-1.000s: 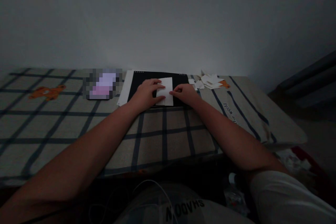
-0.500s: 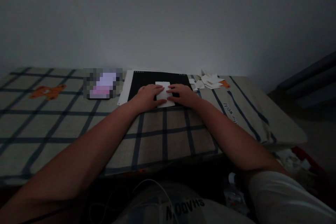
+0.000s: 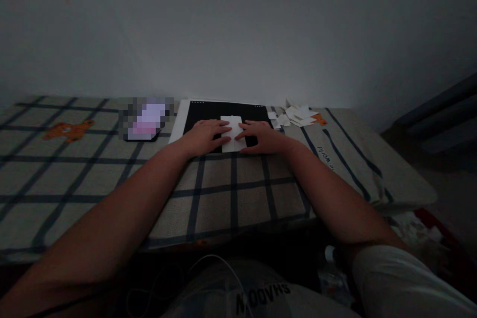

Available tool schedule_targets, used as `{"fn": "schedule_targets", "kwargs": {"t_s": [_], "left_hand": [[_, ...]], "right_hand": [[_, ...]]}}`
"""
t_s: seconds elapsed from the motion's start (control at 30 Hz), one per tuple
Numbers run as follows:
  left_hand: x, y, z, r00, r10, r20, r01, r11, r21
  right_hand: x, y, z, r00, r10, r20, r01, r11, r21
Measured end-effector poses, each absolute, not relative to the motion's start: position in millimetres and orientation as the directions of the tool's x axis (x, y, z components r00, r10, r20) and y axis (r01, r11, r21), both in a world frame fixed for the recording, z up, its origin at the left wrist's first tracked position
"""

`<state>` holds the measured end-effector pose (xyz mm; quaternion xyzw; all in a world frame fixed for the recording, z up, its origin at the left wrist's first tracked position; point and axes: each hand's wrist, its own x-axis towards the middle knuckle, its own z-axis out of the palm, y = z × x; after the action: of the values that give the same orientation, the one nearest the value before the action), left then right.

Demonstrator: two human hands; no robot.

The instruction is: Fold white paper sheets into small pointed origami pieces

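A small white sheet of paper [image 3: 233, 135], folded narrow, lies on a black mat [image 3: 223, 111] on a checked cloth surface. My left hand [image 3: 203, 136] presses flat on the paper's left side, fingers spread over it. On the paper's right side my right hand [image 3: 262, 136] presses down the same way, its fingertips meeting the left hand's near the middle. Both hands hide the paper's side edges.
A pile of several small folded white papers [image 3: 296, 115] lies just right of the mat. A blurred phone-like object [image 3: 145, 120] sits to the mat's left. The checked cloth [image 3: 93, 169] has an orange bear print [image 3: 67, 130]. A wall stands right behind.
The paper went from a wider sheet to a narrower folded shape. My right hand moved from pinching its right edge to lying flat on it; both hands closed in.
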<state>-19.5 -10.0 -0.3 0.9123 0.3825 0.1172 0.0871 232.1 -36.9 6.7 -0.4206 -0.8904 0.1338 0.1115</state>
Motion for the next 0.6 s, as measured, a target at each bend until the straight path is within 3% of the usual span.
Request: {"fn": "schedule_targets", "kwargs": {"t_s": [0.1, 0.23, 0.37, 0.43, 0.53, 0.6], "left_hand": [[-21, -7, -2, 0.69, 0.704, 0.172, 0.663, -0.709, 0.241], [-22, -2, -6, 0.667, 0.701, 0.254, 0.608, -0.708, 0.358], [-22, -4, -3, 0.563, 0.726, 0.394, 0.503, -0.68, 0.534], [-21, -9, 2, 0.52, 0.715, 0.467, 0.447, -0.693, 0.565], [-16, -19, 12, 0.417, 0.72, 0.554, 0.433, -0.694, 0.575], [-11, -24, 15, 0.321, 0.79, 0.522, 0.418, -0.613, 0.671]], "right_hand": [[234, -34, 7, -0.642, 0.75, 0.16, 0.684, 0.654, -0.323], [235, -29, 6, -0.63, 0.717, 0.298, 0.612, 0.695, -0.377], [234, -26, 7, -0.389, 0.785, 0.482, 0.55, 0.617, -0.562], [234, -26, 8, -0.223, 0.812, 0.539, 0.49, 0.571, -0.658], [233, -24, 8, -0.056, 0.842, 0.537, 0.34, 0.521, -0.783], [232, -23, 9, -0.013, 0.871, 0.49, 0.219, 0.481, -0.849]]}}
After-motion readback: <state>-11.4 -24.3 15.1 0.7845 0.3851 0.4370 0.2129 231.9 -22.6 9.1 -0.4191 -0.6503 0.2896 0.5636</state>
